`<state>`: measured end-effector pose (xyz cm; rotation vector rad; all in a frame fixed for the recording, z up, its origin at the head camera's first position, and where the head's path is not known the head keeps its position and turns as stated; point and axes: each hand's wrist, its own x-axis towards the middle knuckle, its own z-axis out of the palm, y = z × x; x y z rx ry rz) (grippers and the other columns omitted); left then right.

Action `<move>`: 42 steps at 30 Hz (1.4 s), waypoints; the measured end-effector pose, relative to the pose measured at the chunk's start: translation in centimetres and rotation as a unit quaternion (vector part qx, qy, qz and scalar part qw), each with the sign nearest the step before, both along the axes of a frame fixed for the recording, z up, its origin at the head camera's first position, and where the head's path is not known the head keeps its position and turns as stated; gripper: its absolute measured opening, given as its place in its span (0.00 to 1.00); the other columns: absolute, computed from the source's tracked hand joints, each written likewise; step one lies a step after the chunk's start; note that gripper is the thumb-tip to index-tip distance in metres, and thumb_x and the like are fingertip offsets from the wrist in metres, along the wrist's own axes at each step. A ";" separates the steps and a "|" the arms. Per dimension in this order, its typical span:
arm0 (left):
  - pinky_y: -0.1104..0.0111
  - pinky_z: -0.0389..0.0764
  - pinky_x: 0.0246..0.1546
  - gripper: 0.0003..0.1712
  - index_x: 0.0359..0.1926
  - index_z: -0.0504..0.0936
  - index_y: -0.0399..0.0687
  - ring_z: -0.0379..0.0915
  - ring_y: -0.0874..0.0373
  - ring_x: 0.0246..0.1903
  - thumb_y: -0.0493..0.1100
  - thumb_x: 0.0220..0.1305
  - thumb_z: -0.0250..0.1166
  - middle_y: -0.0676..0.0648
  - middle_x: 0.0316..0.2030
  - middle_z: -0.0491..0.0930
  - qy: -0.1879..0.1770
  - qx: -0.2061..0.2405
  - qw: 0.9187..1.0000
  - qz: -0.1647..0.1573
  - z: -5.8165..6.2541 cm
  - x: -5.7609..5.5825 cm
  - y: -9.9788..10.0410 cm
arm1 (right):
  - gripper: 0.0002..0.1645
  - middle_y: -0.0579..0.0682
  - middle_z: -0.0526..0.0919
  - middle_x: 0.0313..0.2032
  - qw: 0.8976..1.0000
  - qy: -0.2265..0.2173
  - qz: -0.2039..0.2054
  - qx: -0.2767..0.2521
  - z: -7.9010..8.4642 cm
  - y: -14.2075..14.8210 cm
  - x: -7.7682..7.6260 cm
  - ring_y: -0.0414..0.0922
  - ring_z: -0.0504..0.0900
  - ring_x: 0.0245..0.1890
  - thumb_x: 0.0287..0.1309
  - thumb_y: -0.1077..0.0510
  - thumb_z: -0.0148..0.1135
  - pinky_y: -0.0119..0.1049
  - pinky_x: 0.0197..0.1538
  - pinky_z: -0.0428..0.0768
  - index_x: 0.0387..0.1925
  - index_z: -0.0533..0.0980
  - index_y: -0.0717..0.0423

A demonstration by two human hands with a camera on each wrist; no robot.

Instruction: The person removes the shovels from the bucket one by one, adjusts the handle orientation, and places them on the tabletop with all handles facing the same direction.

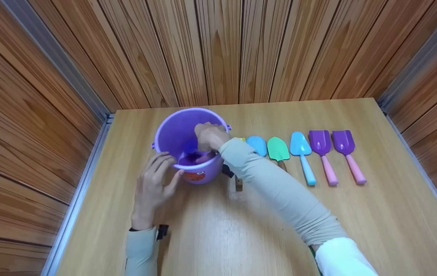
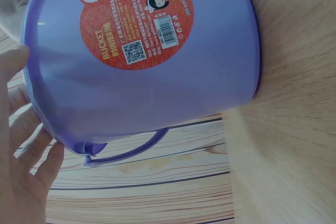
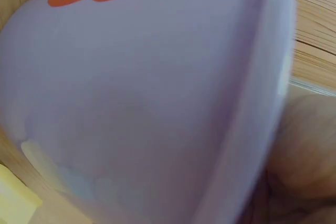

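Note:
A light purple bucket (image 1: 172,130) stands upright at the left of the table, with a red round label (image 2: 136,19) on its side. My left hand (image 1: 153,188) touches the bucket's near left rim, its fingers spread along the edge and the thumb towards the front. Inside the bucket, over its right rim, reaches my right hand (image 1: 211,136); its fingertips are hidden, so what they hold cannot be made out. Near those fingers lie a pinkish handle-like piece (image 1: 206,157) and a dark purple shape (image 1: 188,158), both partly covered by the rim.
Toy shovels lie in a row: a blue one (image 1: 257,145) and a green one (image 1: 278,148), both partly behind my right sleeve, then a light blue one (image 1: 301,147) and two purple ones (image 1: 320,142) with pink handles. Something yellow (image 3: 18,198) sits beside the bucket. Wooden walls surround the table.

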<state>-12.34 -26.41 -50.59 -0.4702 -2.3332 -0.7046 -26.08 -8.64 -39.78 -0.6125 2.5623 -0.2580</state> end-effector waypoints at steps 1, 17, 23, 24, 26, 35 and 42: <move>0.61 0.72 0.67 0.20 0.54 0.83 0.50 0.71 0.56 0.63 0.53 0.65 0.69 0.48 0.52 0.83 0.000 0.000 1.000 0.000 0.0 0.0 0.0 | 0.08 0.50 0.78 0.33 1.000 0.002 0.002 -0.002 0.2 0.1 0.1 0.45 0.77 0.31 0.57 0.62 0.65 0.36 0.32 0.78 0.40 0.77 0.54; 0.63 0.72 0.67 0.19 0.51 0.83 0.45 0.72 0.54 0.62 0.51 0.65 0.69 0.48 0.51 0.83 0.012 -0.013 1.000 0.000 0.2 -0.2 0.0 | 0.07 0.48 0.68 0.29 0.998 -0.017 0.044 -0.039 3.2 2.3 -0.3 0.43 0.68 0.28 0.71 0.60 0.51 0.33 0.30 0.71 0.33 0.69 0.55; 0.64 0.72 0.67 0.19 0.51 0.83 0.46 0.72 0.54 0.62 0.52 0.65 0.69 0.48 0.51 0.83 0.011 -0.011 1.000 0.000 0.2 -0.2 0.0 | 0.07 0.48 0.68 0.30 0.994 -0.044 -0.006 -0.097 2.9 3.8 -0.4 0.41 0.67 0.26 0.74 0.56 0.50 0.32 0.26 0.69 0.39 0.70 0.56; 0.64 0.72 0.67 0.19 0.51 0.83 0.46 0.72 0.54 0.62 0.52 0.65 0.69 0.48 0.51 0.83 0.011 -0.009 1.000 0.000 0.2 -0.2 0.0 | 0.07 0.48 0.69 0.30 0.993 -0.045 -0.010 -0.105 2.8 4.1 -0.4 0.41 0.68 0.26 0.73 0.56 0.51 0.32 0.26 0.70 0.40 0.71 0.56; 0.64 0.72 0.67 0.20 0.51 0.83 0.47 0.72 0.54 0.62 0.52 0.64 0.70 0.47 0.51 0.83 0.012 -0.007 1.000 -0.001 0.1 -0.2 0.0 | 0.07 0.49 0.70 0.31 0.992 -0.052 -0.012 -0.116 2.8 4.7 -0.4 0.41 0.69 0.26 0.72 0.57 0.52 0.32 0.26 0.70 0.41 0.72 0.56; 0.61 0.73 0.67 0.21 0.53 0.83 0.48 0.71 0.56 0.63 0.53 0.64 0.70 0.50 0.53 0.82 0.000 -0.004 1.000 0.005 0.0 -0.1 -0.1 | 0.19 0.53 0.78 0.44 0.986 -0.074 -0.013 -0.150 4.0 6.8 0.2 0.45 0.76 0.35 0.67 0.65 0.52 0.32 0.33 0.79 0.58 0.72 0.61; 0.60 0.75 0.65 0.21 0.53 0.83 0.47 0.72 0.55 0.63 0.53 0.63 0.70 0.48 0.52 0.83 0.002 -0.001 1.000 0.007 0.0 -0.2 -0.1 | 0.25 0.55 0.78 0.50 0.987 -0.038 -0.006 -0.155 4.5 8.2 0.8 0.48 0.78 0.43 0.63 0.69 0.55 0.36 0.41 0.83 0.62 0.71 0.60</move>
